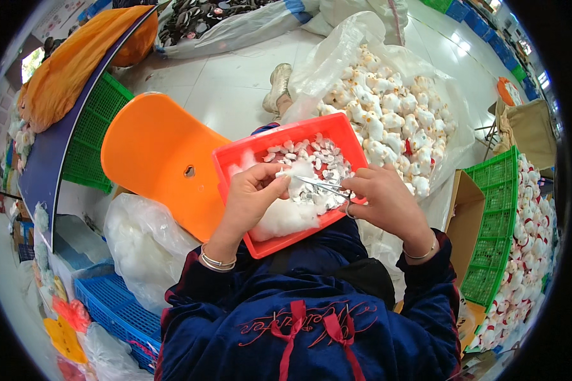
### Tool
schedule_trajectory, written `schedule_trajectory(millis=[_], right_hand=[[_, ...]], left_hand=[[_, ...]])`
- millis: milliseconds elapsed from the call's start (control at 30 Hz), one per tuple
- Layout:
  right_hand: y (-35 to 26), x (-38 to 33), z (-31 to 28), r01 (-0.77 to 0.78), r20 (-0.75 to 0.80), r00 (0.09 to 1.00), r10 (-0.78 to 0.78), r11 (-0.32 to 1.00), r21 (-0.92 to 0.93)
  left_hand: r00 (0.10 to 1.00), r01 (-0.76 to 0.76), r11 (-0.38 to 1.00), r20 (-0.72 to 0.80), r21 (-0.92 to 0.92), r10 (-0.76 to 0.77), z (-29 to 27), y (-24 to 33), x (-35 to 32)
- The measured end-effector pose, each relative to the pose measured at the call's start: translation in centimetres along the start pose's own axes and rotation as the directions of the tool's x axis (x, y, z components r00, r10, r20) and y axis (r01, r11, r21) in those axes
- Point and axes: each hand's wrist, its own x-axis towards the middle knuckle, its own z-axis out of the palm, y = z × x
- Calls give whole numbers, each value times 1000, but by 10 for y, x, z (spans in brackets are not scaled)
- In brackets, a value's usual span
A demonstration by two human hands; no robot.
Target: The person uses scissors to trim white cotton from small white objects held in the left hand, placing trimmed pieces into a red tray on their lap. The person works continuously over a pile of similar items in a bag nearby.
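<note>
My right hand [382,198] grips a silver scissor-handled tool [316,183] by its finger loops; whether it is scissors or forceps I cannot tell. Its tip points left to my left hand [255,193], whose thumb and fingers pinch a small white piece [281,173]. Both hands are over a red plastic tray [353,136] on my lap. Fluffy white stuffing [278,222] fills its near left part, partly under my left hand. Many small white and silvery pieces [327,155] lie in its far and right parts.
An orange chair seat [162,159] stands at the left, with a plastic bag of white stuffing [143,244] beside it. Ahead right, a large clear bag holds many small white plush toys [394,108]. A green crate [496,222] and cardboard box [467,219] stand right; a blue crate [117,305] sits lower left.
</note>
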Motion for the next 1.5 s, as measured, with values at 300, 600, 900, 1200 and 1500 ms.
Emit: schedule_trajectory(millis=[300,600,900,1200,1500], right_hand=[[29,12,0,-29,-30,999,46,908,419],[8,51,47,27,-34,999,17,313,949],[55,28,32,-98,-123,982,143,944,313],[9,19,10,108,-38,994,-107,994,33],[10,13,7,82,-38,996,-85,995,-57]], left_hand=[[1000,9,949,-17,-314,-15,-13,-9,5],[1000,20,948,12,-316,-17,-10,-15,2],[998,33,922,-36,-386,-51,-24,-20,0],[995,-48,999,-91,-3,47,-4,-8,-2],[995,36,994,-88,-107,-46,-11,-1,-5]])
